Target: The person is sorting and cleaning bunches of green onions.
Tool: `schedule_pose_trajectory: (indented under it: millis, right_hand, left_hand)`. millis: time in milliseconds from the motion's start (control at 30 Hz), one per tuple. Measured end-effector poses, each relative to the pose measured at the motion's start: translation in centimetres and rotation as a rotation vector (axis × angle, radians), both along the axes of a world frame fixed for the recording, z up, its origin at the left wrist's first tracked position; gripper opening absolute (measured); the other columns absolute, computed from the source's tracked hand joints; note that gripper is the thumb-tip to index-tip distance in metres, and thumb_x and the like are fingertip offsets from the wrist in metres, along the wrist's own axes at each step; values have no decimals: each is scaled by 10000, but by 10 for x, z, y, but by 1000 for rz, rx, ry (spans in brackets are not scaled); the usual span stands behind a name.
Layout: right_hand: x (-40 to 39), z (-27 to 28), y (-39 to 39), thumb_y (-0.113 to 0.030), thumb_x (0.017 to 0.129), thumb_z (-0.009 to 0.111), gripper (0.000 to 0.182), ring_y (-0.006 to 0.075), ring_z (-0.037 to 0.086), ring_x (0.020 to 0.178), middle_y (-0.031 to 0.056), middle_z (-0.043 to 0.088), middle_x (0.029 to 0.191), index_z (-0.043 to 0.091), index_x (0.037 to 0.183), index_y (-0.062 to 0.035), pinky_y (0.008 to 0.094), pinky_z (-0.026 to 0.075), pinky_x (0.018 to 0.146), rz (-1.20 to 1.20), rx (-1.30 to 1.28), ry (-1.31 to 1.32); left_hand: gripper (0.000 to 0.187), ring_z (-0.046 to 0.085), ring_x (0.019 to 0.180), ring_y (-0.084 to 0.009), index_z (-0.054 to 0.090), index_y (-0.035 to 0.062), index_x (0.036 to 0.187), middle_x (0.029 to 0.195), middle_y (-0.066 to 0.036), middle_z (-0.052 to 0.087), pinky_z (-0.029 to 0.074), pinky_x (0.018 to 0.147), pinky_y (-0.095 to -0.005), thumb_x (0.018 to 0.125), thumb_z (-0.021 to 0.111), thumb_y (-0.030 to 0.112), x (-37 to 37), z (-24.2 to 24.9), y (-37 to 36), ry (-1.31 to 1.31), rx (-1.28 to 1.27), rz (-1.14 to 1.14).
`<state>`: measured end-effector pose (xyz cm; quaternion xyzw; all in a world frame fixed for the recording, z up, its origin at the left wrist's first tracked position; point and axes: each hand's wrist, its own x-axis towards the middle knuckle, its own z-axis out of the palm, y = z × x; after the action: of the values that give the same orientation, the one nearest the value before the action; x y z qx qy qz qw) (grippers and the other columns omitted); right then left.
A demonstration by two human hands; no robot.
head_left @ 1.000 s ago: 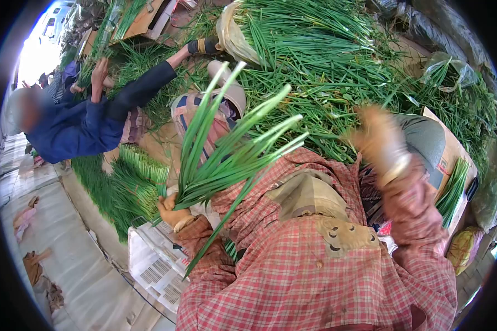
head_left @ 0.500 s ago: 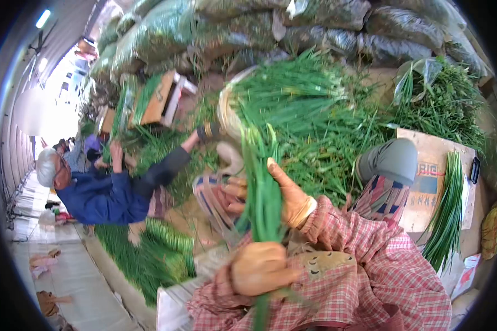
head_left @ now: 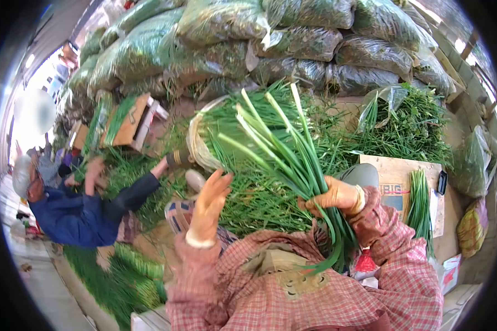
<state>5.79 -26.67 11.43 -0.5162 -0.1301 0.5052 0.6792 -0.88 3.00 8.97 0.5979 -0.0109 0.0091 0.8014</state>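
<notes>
My right hand (head_left: 337,197) grips a bunch of chives (head_left: 295,160) around the leaves. Their pale stem ends fan out up and to the left, while the green tips hang down over my checked sleeve. To the left, my left hand (head_left: 209,205) is raised with its fingers apart, holding nothing and not touching the bunch. Both hands appear to be in thin gloves. Behind the held chives lies a large heap of chives (head_left: 221,127) in a pale wrapping. A neat bundle of chives (head_left: 419,201) rests on a board (head_left: 382,171) at my right.
Stuffed plastic sacks (head_left: 215,60) are stacked along the back. Loose trimmed greens (head_left: 259,207) cover the floor ahead. On the left, a person in blue (head_left: 77,215) sits near tied bundles (head_left: 132,276) and a wooden stand (head_left: 130,121). A dark device (head_left: 442,182) lies on the board's edge.
My left hand has come off the bunch, moved up and left, and opened. My right hand has closed around the chives and tilted them, stem ends now spread. The view has turned rightward.
</notes>
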Motion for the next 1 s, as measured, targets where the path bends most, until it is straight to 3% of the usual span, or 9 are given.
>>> schedule_pose_trajectory:
  millis: [100,200,333,467,700,867,1000]
  right_hand:
    - [-31,-33,4,-173,793,663,316,84,545,674,16,606,837,552,1060,-47,227,458,570,84,-75,-44]
    - [-58,-65,6,-149,801,652,321,103,552,678,19,606,839,539,1086,-50,231,452,577,45,-23,48]
    - [-68,-68,18,-146,787,657,330,141,539,616,86,612,821,543,1072,-25,223,411,507,-39,87,217]
    - [-77,-71,26,-140,779,658,340,125,492,555,137,616,909,540,1065,2,212,371,468,-173,250,395]
    - [-89,-83,26,-139,778,663,340,108,488,540,142,615,949,542,1055,16,207,376,468,-241,132,300]
    - [-93,-81,32,-126,812,629,251,78,482,556,21,566,730,576,1035,-24,197,381,493,-242,12,277]
    - [-94,-81,31,-104,848,576,242,65,490,612,-1,584,785,564,1080,-34,197,394,536,-197,-64,205]
  left_hand:
    - [775,462,1134,-253,310,9,1316,1237,-180,460,356,957,-377,736,692,353,25,-31,-36,55,-431,-137]
    - [698,492,1102,-279,333,-9,1288,1208,-175,491,373,967,-382,772,652,336,18,-27,-50,97,-399,-129]
    - [325,557,917,-148,554,-31,1067,1013,-82,601,449,810,-302,814,629,160,8,-38,-46,238,-148,-26]
    - [284,571,895,-160,557,-38,1038,981,-98,607,462,790,-303,818,618,130,2,-35,-43,258,-215,-73]
    - [410,610,791,-201,523,-61,1050,837,-104,629,479,750,-313,743,694,151,-4,-33,-39,279,-278,-76]
    - [419,590,706,-174,521,-59,1048,788,-93,622,460,688,-275,706,706,100,-2,-41,-42,349,-325,-76]
    - [454,579,684,-153,501,-58,1087,758,-70,612,447,666,-246,710,704,91,-2,-47,-42,388,-337,-89]
